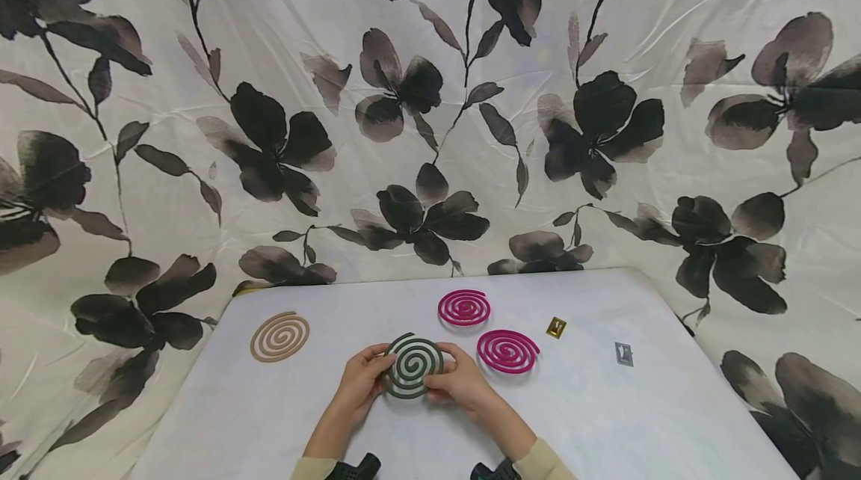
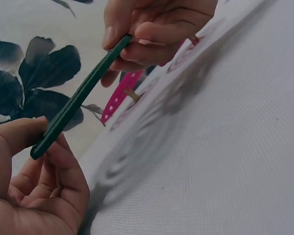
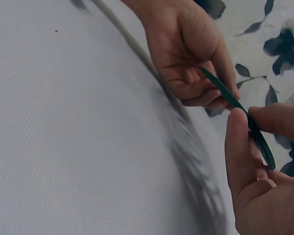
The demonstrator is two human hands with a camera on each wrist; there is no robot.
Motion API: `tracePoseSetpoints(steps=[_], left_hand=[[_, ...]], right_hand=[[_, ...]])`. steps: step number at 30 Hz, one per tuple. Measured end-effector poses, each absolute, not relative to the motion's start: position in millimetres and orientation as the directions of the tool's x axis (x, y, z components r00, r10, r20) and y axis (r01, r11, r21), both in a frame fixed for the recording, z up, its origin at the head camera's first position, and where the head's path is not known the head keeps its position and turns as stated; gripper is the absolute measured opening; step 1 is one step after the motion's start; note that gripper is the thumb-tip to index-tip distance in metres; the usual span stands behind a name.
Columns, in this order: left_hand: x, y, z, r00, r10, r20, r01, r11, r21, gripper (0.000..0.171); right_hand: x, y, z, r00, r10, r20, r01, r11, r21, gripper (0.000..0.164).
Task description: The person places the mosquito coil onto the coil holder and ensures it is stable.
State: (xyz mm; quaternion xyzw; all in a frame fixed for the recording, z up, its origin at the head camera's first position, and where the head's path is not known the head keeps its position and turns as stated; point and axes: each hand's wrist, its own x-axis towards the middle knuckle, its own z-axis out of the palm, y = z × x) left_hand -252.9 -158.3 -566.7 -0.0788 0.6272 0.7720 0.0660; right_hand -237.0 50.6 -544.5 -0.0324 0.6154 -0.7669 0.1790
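Nearest, pale sleeves (image 1: 315,468) cover the forearms, and past them the left hand (image 1: 359,381) and right hand (image 1: 466,384) share a dark green coil (image 1: 414,365) between them. Both sets of fingers are clamped on its opposite sides, thumb against the other digits, a grip that probably supports the thin spiral evenly and keeps it from flexing or snapping. The coil is held up off the white surface (image 1: 269,420), around its middle, casting a shadow below; it tilts toward the head camera, which likely gives a clear look at its face. Beyond, a small silver piece (image 1: 624,354) lies well out to the right, and a magenta coil (image 1: 507,351) lies nearer the right hand. A tan coil (image 1: 279,337) sits alone on the left, so the hands appear to have room. Farther back come a small gold piece (image 1: 556,327) and a second magenta coil (image 1: 464,308), just behind its match. A floral cloth (image 1: 282,54) hangs behind everything, perhaps to screen the background.
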Motion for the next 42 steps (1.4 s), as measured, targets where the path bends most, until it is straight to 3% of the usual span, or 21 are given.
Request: tracePoseSetpoints(steps=[4, 11, 17, 26, 35, 42], left_hand=[[-251.7, -155.8, -565.2, -0.98, 0.009, -0.2, -0.198, -0.198, 0.96, 0.044], [-252.4, -151.0, -568.6, -0.979, -0.003, -0.204, -0.199, -0.2, 0.959, 0.042], [-250.2, -147.5, -570.3, -0.98, 0.04, -0.195, -0.199, -0.248, 0.948, 0.048], [-244.8, -139.0, -566.9, -0.97, 0.151, -0.19, -0.229, -0.309, 0.923, 0.059], [-247.8, -131.0, -561.1, -0.977, 0.098, -0.187, -0.209, -0.332, 0.92, 0.053], [-254.3, -125.3, -560.0, -0.976, 0.076, -0.204, -0.218, -0.326, 0.92, 0.051]], right_hand=[[-235.0, 52.0, -545.8, -0.93, -0.326, -0.166, 0.232, -0.173, -0.957, 0.075], [-231.0, 56.0, -547.0, -0.947, -0.286, -0.144, 0.185, -0.123, -0.975, 0.052], [-229.3, 56.2, -546.7, -0.958, -0.256, -0.129, 0.172, -0.157, -0.972, 0.064], [-233.3, 58.0, -547.2, -0.987, -0.142, -0.079, 0.107, -0.201, -0.974, 0.06], [-228.9, 60.4, -540.3, -0.992, -0.095, -0.079, 0.098, -0.212, -0.972, 0.065], [-227.6, 64.1, -540.0, -0.994, -0.064, -0.083, 0.094, -0.188, -0.978, 0.056]])
